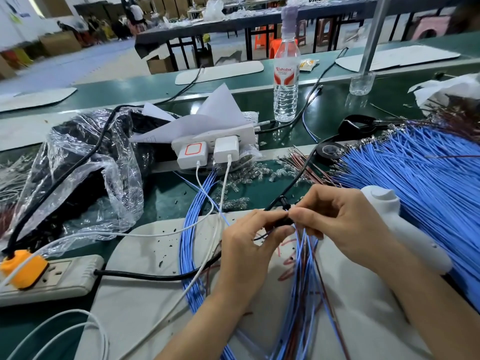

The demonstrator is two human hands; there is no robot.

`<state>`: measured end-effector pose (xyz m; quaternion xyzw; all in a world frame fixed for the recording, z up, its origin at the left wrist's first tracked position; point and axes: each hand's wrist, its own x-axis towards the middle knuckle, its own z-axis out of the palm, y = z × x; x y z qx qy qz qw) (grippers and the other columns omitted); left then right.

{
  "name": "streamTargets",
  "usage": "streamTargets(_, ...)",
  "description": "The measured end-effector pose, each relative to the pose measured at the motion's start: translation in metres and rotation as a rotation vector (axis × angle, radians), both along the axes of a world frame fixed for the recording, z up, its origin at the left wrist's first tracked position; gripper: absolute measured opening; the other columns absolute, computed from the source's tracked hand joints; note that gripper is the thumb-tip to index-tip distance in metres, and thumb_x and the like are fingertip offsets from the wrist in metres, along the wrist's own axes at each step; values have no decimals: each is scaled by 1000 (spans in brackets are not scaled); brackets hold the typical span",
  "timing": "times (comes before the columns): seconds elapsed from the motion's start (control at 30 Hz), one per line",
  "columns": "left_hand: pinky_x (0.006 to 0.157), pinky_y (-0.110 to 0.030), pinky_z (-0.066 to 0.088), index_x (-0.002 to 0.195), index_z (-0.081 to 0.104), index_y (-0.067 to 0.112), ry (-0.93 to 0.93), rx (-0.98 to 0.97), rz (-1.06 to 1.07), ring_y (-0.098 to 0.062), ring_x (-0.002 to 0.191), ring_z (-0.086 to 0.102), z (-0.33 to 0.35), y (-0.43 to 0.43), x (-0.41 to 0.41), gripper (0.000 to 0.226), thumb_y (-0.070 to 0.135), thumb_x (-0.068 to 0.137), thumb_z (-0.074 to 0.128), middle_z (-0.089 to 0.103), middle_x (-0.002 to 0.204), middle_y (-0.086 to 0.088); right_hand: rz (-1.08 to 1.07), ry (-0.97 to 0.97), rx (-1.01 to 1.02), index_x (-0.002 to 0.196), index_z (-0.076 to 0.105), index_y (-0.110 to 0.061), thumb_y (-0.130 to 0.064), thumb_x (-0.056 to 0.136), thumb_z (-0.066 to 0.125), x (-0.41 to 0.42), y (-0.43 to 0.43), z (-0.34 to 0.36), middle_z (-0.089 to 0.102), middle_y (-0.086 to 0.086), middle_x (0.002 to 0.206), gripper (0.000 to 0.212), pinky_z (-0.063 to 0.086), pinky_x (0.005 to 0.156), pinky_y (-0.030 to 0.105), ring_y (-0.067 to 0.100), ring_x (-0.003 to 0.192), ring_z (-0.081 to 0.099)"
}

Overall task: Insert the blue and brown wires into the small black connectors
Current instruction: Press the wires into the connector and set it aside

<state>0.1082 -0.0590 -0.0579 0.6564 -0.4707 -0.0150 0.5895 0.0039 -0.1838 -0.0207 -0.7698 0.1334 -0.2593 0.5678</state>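
Observation:
My left hand (249, 245) pinches a small black connector (281, 221) between thumb and fingers above a pale mat (145, 294). My right hand (340, 219) meets it fingertip to fingertip and pinches the tips of a bundle of blue and brown wires (305, 276) that hangs down from my fingers. A big fan of loose blue wires (420, 183) lies at the right. Brown wires (306, 167) lie behind my hands, beside clear connector pieces (249, 180). More blue wires (192, 255) run down the mat on the left.
A white power strip with chargers (213, 149) and a beige strip with an orange plug (46, 278) feed cables across the bench. A crumpled plastic bag (85, 175) lies left, a water bottle (285, 81) behind, a white handheld device (405, 224) by my right wrist.

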Motion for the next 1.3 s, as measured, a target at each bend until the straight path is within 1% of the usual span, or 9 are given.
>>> streamTargets(0.1,71,-16,51,94,68,30,45,2,-29,-1,76,66,3,0,-1,17,30,77,71,70,80,17,59,3,194,64,67,-18,-29,70,70,0,-2,-1,63,7,57,13,41,45,17,11,45,51)
streamTargets(0.2,69,-17,51,92,68,29,34,9,-33,-1,73,66,3,1,-2,18,37,76,69,69,78,17,70,24,311,61,64,-15,-24,70,71,1,-1,-3,61,8,55,14,39,41,18,13,43,49)
streamTargets(0.4,62,-9,45,86,66,29,132,63,-78,4,62,62,3,2,-1,12,32,75,70,65,66,21,78,67,357,69,58,-3,-21,69,70,2,0,-4,60,7,54,21,41,43,17,12,44,49)
streamTargets(0.5,52,-14,44,85,63,31,212,69,-110,-3,47,55,3,3,-2,8,32,78,67,65,57,12,88,83,425,68,54,-3,-17,71,68,2,1,-4,59,9,54,20,40,42,17,13,44,49)
streamTargets(0.57,51,-23,49,85,63,31,241,58,-125,-11,48,58,4,3,-4,8,31,78,67,67,59,4,101,109,537,66,51,-5,-18,72,67,1,1,-4,58,10,54,21,38,39,16,12,42,48)
streamTargets(0.63,52,-24,53,85,64,30,254,47,-137,-11,51,63,4,3,-6,10,29,76,69,69,63,3,119,140,600,67,49,-4,-19,73,65,1,0,-3,57,9,53,23,36,37,15,11,41,47)
streamTargets(0.7,53,-20,52,85,64,31,253,46,-138,-9,52,65,5,3,-6,12,27,75,70,71,65,5,124,146,599,66,49,-5,-19,73,66,1,0,-4,57,8,53,23,36,37,14,11,41,47)
streamTargets(0.9,55,-24,55,80,63,27,305,51,-139,-20,54,67,2,3,-5,12,25,72,71,73,71,-2,143,131,593,57,58,-14,-18,69,68,2,0,-6,57,11,54,16,37,40,16,13,43,47)
streamTargets(1.3,56,-21,53,77,60,16,363,30,-186,-14,56,68,-1,1,-2,16,26,73,72,73,70,-2,146,63,601,69,51,-3,-12,73,66,4,1,-9,57,10,55,19,41,43,17,14,45,50)
